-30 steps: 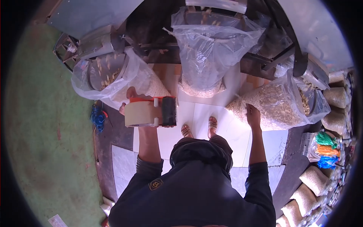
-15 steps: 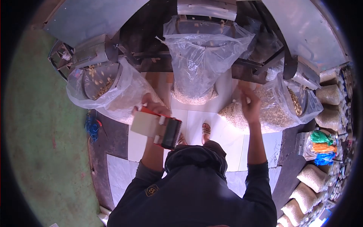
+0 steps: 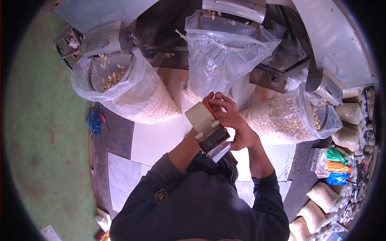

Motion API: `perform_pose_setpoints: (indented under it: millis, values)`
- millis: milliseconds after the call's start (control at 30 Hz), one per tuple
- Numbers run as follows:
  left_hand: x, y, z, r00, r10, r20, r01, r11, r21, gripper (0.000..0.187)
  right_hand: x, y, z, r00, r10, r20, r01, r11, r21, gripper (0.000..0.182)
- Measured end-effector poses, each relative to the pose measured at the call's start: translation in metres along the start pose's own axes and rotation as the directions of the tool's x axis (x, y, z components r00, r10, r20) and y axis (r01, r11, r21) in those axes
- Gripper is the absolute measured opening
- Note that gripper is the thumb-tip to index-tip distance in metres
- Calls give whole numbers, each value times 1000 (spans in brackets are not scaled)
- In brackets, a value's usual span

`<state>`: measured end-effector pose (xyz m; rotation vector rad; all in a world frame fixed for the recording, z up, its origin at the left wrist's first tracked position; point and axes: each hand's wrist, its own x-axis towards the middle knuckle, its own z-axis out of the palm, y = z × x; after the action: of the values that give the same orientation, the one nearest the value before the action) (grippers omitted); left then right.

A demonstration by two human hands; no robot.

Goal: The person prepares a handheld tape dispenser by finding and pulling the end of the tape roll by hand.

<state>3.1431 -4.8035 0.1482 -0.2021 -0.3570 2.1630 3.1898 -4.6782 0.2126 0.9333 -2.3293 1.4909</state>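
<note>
A red and black tape dispenser (image 3: 213,136) with a wide beige roll (image 3: 200,116) is in front of my body. My left hand (image 3: 196,134) is closed on it, mostly hidden behind it. My right hand (image 3: 233,116) is at its right side, fingers bent together near the roll's upper edge; whether they grip anything is hidden. A clear strip of film (image 3: 219,152) hangs from the dispenser's lower end. Beyond the hands hangs a clear plastic bag (image 3: 213,60) under a metal chute (image 3: 235,9).
A filled bag (image 3: 140,94) leans at the left under another chute (image 3: 102,38); a third bag (image 3: 277,116) lies tilted at the right. Packed sacks (image 3: 323,197) and coloured bundles (image 3: 338,166) line the right side. Blue cord (image 3: 95,121) is on the floor at the left.
The dispenser has moved right and up toward the middle and turned. My right hand has come left from the right bag to the dispenser. A clear strip now shows at its lower end.
</note>
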Motion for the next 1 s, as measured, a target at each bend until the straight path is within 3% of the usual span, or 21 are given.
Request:
perform_pose_setpoints:
  millis: [67,133,267,300,333,367,400,433,467,500,533,567,633,700,733,767,800,833,867,900,1000]
  values:
    - [-2,2,0,983,-91,161,85,995,42,22,-1,-4,-4,991,61,117,-47,992,-113,41]
    - [-7,-3,-7,999,48,13,-49,940,338,24,2,-14,2,996,52,67,-39,983,-179,40]
    - [-33,7,-7,951,269,-154,-191,899,394,32,-20,2,31,988,155,-9,-154,977,-147,51]
    - [-38,35,-28,997,67,37,-76,929,362,46,-40,16,54,916,372,-153,-336,917,216,54]
    - [-46,48,-43,997,72,34,-79,929,362,46,-49,23,69,775,600,-200,-408,716,567,57]
    - [-49,57,-44,925,317,-207,-148,805,574,44,-13,-7,72,810,531,-250,-219,669,711,57]
    - [-51,65,-44,739,572,-355,-129,638,759,43,-17,6,76,815,525,-246,-221,672,707,57]
    - [-71,66,-45,778,611,-147,-246,511,823,39,-29,28,79,874,408,-265,-315,890,330,54]
    - [-96,54,-29,786,614,69,-369,378,849,35,-32,40,81,929,290,-230,-322,940,-113,51]
    - [-112,42,-9,864,502,-30,-282,533,798,27,-18,40,90,887,244,-392,-301,949,-92,49]
    - [-123,47,-27,823,537,-183,154,98,983,25,-15,42,96,887,240,-393,-300,949,-98,49]
    - [-139,39,-37,901,433,16,3,-44,999,24,-15,45,105,873,287,-395,-377,911,-171,47]
    - [-155,40,-18,950,249,-187,146,173,974,23,-17,60,123,894,248,-374,-386,848,-363,41]
    - [-153,51,-15,927,202,-314,245,307,920,24,-10,65,145,827,330,-456,-490,821,-294,39]
    - [-153,49,-14,959,199,-200,224,-110,968,25,-8,70,155,739,419,-527,-591,779,-209,38]
    - [-151,42,-4,984,148,-101,162,-496,853,27,-11,94,170,644,490,-587,-740,592,-319,38]
    - [-151,29,4,984,147,-99,160,-497,853,27,-10,111,169,492,623,-608,-808,586,-53,39]
    - [-153,13,11,977,-91,-191,114,-533,839,27,-6,129,168,335,744,-578,-813,539,221,42]
    - [-153,7,15,902,-321,-290,67,-558,827,27,-16,160,167,322,741,-589,-845,505,175,44]
    - [-148,13,17,896,-326,-302,69,-569,820,27,-33,191,164,305,740,-599,-875,467,132,46]
    - [-121,57,8,961,-31,-275,187,-661,727,25,-79,236,158,325,768,-551,-903,425,60,48]
